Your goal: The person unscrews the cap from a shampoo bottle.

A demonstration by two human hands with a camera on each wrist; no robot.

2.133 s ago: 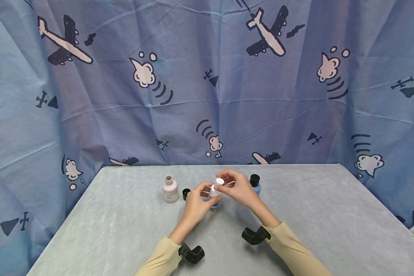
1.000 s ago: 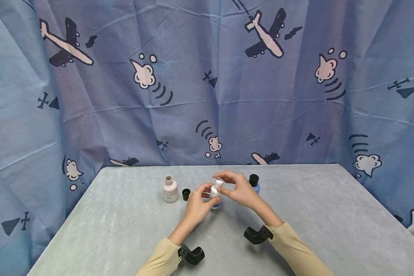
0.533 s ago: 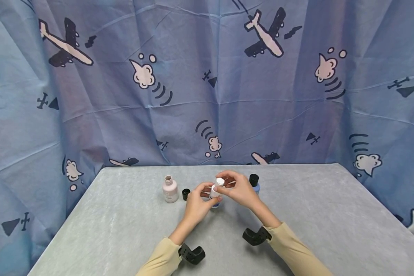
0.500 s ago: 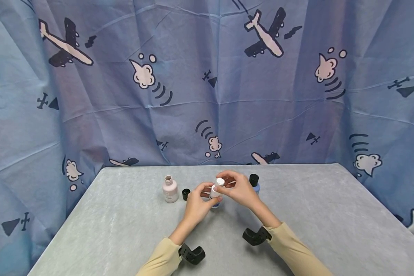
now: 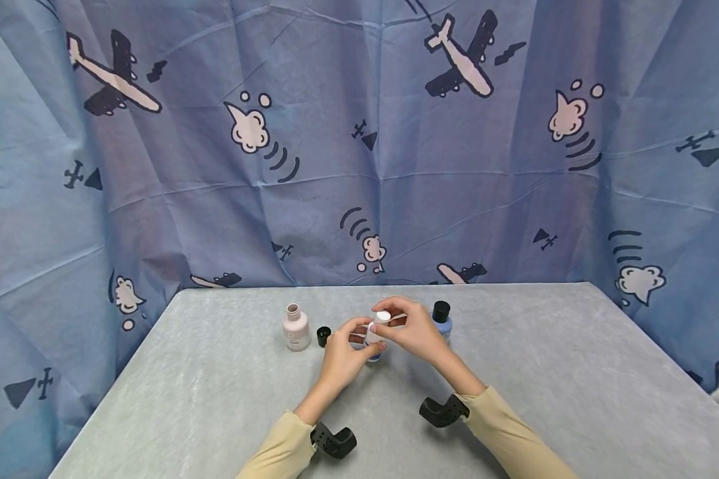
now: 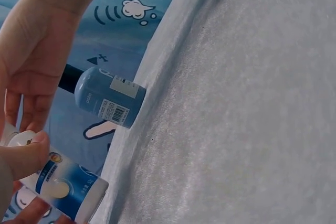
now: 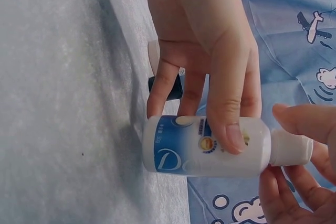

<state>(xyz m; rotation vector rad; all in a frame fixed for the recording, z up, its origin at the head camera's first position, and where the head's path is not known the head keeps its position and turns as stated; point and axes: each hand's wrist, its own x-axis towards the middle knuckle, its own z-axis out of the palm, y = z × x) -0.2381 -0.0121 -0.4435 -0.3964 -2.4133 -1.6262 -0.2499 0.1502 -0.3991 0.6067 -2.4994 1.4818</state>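
Note:
A white bottle with a blue label (image 7: 176, 150) stands at the middle of the table, gripped by my left hand (image 5: 341, 359), thumb in front and fingers behind. On its neck sits a white cap (image 7: 292, 148). My right hand (image 5: 418, 329) pinches this cap between thumb and fingers; the head view hides part of the contact. To the left stands a pale pink bottle (image 5: 296, 332) with its mouth uncovered. A loose black cap (image 5: 323, 336) lies between it and my left hand. Behind my right hand is a blue bottle (image 5: 444, 326) with a black cap on.
A grey-white cloth covers the table (image 5: 216, 399). Its far edge meets a blue curtain (image 5: 311, 233) printed with planes and clouds. Each wrist carries a black camera mount (image 5: 332, 440).
My right hand's fingers have shifted around the white cap, turned one way a second ago and back since. The left hand and its bottle have stayed almost still.

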